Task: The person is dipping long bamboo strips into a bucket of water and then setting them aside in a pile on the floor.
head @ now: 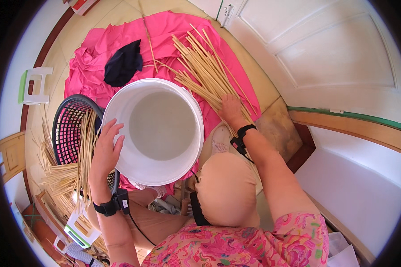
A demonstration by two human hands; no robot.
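Observation:
A large white bucket [153, 172] holding cloudy water stands before me on a pink cloth [97, 43]. My left hand [107, 147] hovers at the bucket's left rim, fingers spread, holding nothing. To the right, my right hand [232, 108] rests on a bundle of long pale plant stalks [204, 66] on the cloth; whether its fingers close round them is hidden. More stalks [87, 140] lean over a black plastic mesh basket [68, 133], left of the bucket. A dark cloth [123, 63] lies beyond the bucket.
A white and green stool [36, 85] is at the far left, another [82, 230] at the lower left among piled straw. A white panelled door [334, 53] and a wall edge border the right side. My shoe [221, 138] is beside the bucket.

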